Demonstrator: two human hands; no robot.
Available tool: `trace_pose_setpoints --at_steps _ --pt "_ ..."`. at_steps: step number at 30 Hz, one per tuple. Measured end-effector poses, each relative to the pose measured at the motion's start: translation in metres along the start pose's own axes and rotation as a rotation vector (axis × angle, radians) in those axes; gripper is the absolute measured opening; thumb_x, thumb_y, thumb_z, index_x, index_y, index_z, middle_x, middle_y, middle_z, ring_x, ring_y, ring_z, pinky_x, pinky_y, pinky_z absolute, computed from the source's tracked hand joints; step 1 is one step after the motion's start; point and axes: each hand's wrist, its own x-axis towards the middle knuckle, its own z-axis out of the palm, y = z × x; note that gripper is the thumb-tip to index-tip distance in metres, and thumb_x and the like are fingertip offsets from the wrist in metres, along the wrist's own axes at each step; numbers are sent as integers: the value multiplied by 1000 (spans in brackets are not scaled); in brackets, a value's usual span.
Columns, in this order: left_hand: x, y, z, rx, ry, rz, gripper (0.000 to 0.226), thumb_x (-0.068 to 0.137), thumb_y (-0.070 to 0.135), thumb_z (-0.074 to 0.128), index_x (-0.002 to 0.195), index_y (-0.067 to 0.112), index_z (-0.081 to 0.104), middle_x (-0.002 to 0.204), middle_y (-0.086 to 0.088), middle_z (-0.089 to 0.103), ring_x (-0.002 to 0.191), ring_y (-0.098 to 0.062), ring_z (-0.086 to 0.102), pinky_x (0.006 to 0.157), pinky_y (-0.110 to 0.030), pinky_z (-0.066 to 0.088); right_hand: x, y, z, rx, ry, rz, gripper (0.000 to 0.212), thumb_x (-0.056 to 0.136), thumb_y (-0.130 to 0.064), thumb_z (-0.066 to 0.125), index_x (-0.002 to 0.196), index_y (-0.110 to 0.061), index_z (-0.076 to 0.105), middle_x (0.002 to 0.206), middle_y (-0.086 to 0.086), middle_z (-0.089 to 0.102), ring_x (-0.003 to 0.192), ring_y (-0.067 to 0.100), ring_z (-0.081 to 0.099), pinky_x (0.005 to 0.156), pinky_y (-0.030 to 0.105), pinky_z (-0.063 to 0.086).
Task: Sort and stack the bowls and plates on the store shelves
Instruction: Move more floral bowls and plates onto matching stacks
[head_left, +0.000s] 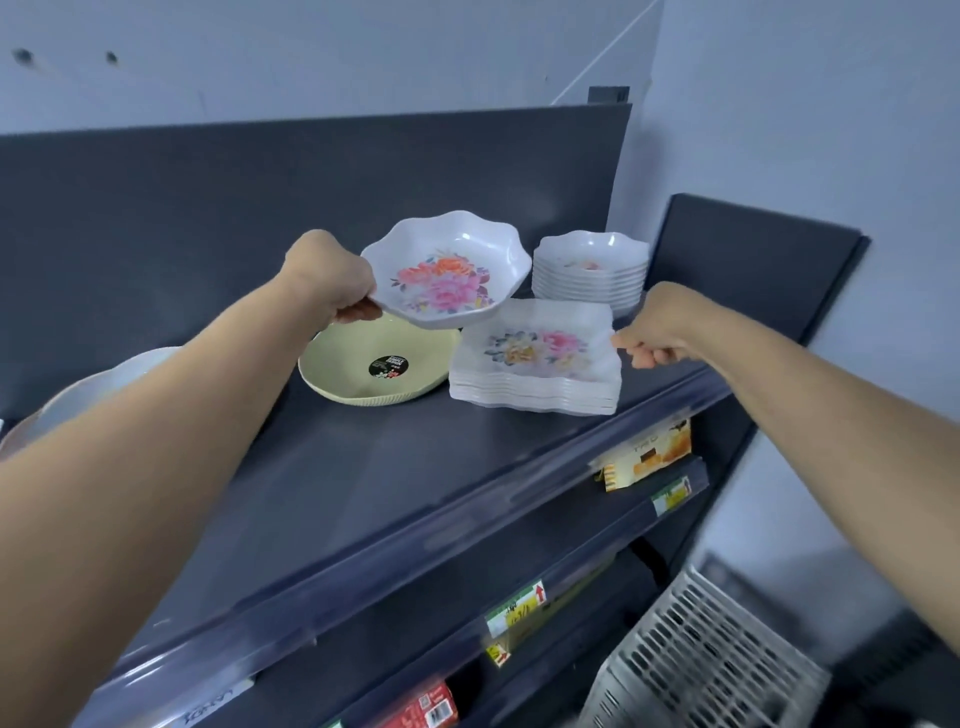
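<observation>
My left hand (332, 283) grips the left rim of a white scalloped bowl with a pink flower print (448, 275), held tilted in the air above a pale yellow bowl (358, 387) on the dark top shelf (337, 493). To the right lies a stack of square floral plates (535, 364). My right hand (655, 335) is at that stack's right edge with curled fingers, and its thumb pinches the top plate's rim. Behind the plates stands a stack of small scalloped bowls (592, 280).
A white dish (104, 382) shows at the shelf's left, partly hidden by my left forearm. Lower shelves carry price tags (514, 605) and boxed goods (649, 457). A white slotted basket (701, 665) stands at the lower right. A dark side panel (753, 260) closes the shelf's right end.
</observation>
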Motion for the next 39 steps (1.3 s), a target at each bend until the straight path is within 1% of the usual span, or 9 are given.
trace_pose_setpoints --at_steps 5,9,14,18,23,28,34,37,39 --pt "12 20 28 -33 -43 25 18 81 -10 49 67 -1 54 63 -18 61 27 -13 56 32 -17 46 11 -10 -22 57 167 -72 16 86 -15 58 80 0 62 65 14 63 60 21 50 49 25 37" --pt "25 50 60 -111 -76 44 20 82 -9 50 66 2 52 64 -14 59 48 -22 59 35 -19 48 26 -14 -51 73 282 -145 26 85 -15 59 86 10 68 76 19 70 62 24 56 50 26 42" --pt "48 91 105 -157 -112 26 19 86 -5 50 69 3 53 69 -13 61 50 -21 59 33 -17 46 42 -9 -80 110 330 -190 29 89 -16 59 94 12 67 84 22 70 66 24 55 55 28 43" --pt "69 112 142 -180 -133 -8 22 86 -9 48 67 3 50 68 -13 59 51 -22 57 30 -16 45 57 -1 -92 125 325 -198 28 90 -15 58 97 11 65 76 16 66 61 22 54 54 25 42" --pt "92 119 179 -160 -130 -43 21 85 -8 47 67 3 49 72 -16 59 49 -24 59 41 -21 49 76 14 -99 114 308 -213 27 91 -16 55 93 8 66 77 15 68 61 21 55 53 24 44" --pt "99 119 201 -112 -126 -49 25 86 -7 48 64 3 49 61 -14 56 48 -22 57 34 -17 46 92 24 -97 106 276 -221 27 91 -16 55 92 9 66 72 12 67 58 20 55 52 23 44" --pt "101 109 194 -57 -164 -14 31 92 13 60 64 4 49 62 -12 57 47 -19 53 44 -21 46 99 14 -86 105 230 -285 20 90 -14 55 83 2 65 65 6 64 50 14 53 50 22 42" --pt "95 99 171 -5 -168 -3 29 91 16 62 68 3 50 66 -10 58 50 -18 54 38 -18 48 96 -6 -74 93 180 -348 20 90 -14 55 74 -4 61 67 8 63 51 15 51 51 22 41" --pt "88 89 148 16 -157 -1 27 91 15 63 69 4 51 68 -10 57 51 -17 54 33 -14 46 93 -22 -62 95 141 -388 18 91 -15 56 78 -3 61 68 9 62 53 17 51 53 24 41"
